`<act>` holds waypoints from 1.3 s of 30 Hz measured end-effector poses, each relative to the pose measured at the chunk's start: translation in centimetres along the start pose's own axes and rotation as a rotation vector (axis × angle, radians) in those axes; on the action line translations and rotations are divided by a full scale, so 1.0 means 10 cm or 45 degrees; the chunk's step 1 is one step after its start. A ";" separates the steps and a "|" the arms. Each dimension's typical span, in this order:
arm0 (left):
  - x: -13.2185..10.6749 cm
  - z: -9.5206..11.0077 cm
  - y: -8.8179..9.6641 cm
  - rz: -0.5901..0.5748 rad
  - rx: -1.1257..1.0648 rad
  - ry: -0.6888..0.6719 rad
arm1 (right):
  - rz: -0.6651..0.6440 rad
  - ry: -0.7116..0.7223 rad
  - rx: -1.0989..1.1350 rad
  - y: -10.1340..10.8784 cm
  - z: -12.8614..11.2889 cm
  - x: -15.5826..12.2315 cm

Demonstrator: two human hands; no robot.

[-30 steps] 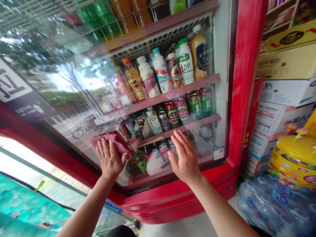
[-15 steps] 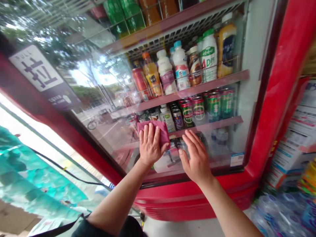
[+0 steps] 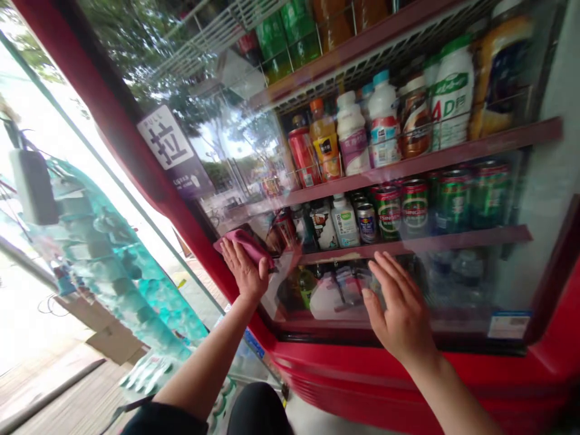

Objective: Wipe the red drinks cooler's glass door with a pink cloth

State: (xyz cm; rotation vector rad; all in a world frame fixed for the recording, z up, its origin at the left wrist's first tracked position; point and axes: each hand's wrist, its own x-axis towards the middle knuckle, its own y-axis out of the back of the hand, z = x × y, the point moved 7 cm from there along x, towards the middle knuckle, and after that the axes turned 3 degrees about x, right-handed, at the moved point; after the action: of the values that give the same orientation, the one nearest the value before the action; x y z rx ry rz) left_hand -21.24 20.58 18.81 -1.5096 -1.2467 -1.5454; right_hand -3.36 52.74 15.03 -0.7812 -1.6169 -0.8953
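Observation:
My left hand [image 3: 244,269] presses a folded pink cloth [image 3: 249,244] against the fridge's glass door [image 3: 254,211], at its left edge by the red frame [image 3: 181,223]. The fingers lie over the cloth, and the thumb is at its right corner. Farther right, my right hand [image 3: 401,311] is held up in front of the lower glass, fingers stretched and nothing in it. Whether it touches the glass I cannot tell. Behind the door stand drink bottles [image 3: 353,136] and, one shelf lower, cans [image 3: 388,212].
A sign [image 3: 165,142] with a large character is stuck on the door's left side. Teal translucent material [image 3: 104,241] hangs at the left, near flattened cardboard [image 3: 106,329]. My dark-clothed knee [image 3: 258,411] is below. A small label [image 3: 510,325] sits at the glass's lower right.
My left hand has slid the cloth leftward across the glass to the door's edge. The view has turned left. My right hand stays open before the lower glass.

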 end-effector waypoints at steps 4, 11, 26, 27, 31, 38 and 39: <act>0.05 0.59 -0.05 0.041 -0.013 0.059 | 0.000 0.004 0.017 -0.05 -0.04 0.00; -0.04 1.41 -0.09 -0.092 -0.118 -0.514 | -0.004 -0.022 0.006 -0.08 0.09 0.00; -0.03 -0.35 0.08 -0.065 -0.036 -0.051 | 0.045 0.007 0.065 0.01 -0.03 0.05; 0.00 -0.33 0.06 -0.050 -0.042 0.005 | 0.047 0.009 0.068 0.02 -0.05 0.06; 0.22 -0.05 0.00 0.060 -0.041 0.181 | 0.059 0.015 0.075 0.03 -0.07 0.08; 0.57 1.02 -0.03 0.042 -0.082 -0.217 | 0.041 0.014 0.085 -0.03 -0.04 0.07; 0.57 1.13 -0.03 0.024 -0.086 -0.302 | 0.039 0.014 0.082 -0.03 -0.03 0.07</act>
State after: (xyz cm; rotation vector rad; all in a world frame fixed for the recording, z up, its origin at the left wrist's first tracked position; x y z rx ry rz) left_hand -18.09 32.07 23.12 -1.7844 -1.3172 -1.4414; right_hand -3.62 52.32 15.74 -0.7529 -1.6119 -0.8206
